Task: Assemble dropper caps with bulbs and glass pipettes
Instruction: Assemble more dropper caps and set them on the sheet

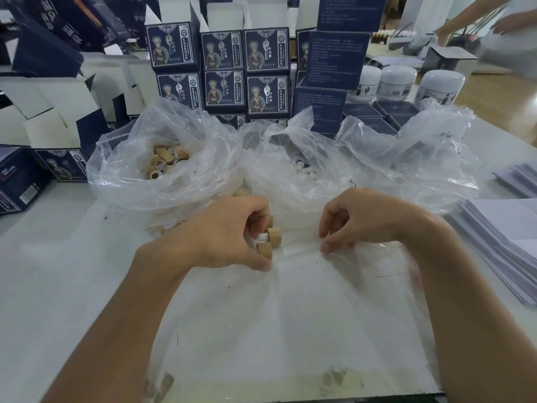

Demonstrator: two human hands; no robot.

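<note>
Wooden caps (268,238) sit bunched in the left hand (229,237), its fingers curled round them, axes lying roughly level, a white bulb end pointing left into the palm. The right hand (360,221) pinches the clear plastic sheet (290,315) mid-worktop (58,271). Bags of caps (165,161) and bulbs (299,167) stand behind; dark boxes (223,71) line the far edge.

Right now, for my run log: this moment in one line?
left hand: grips wooden caps | right hand: pinches plastic sheet | stage: gathering parts
</note>
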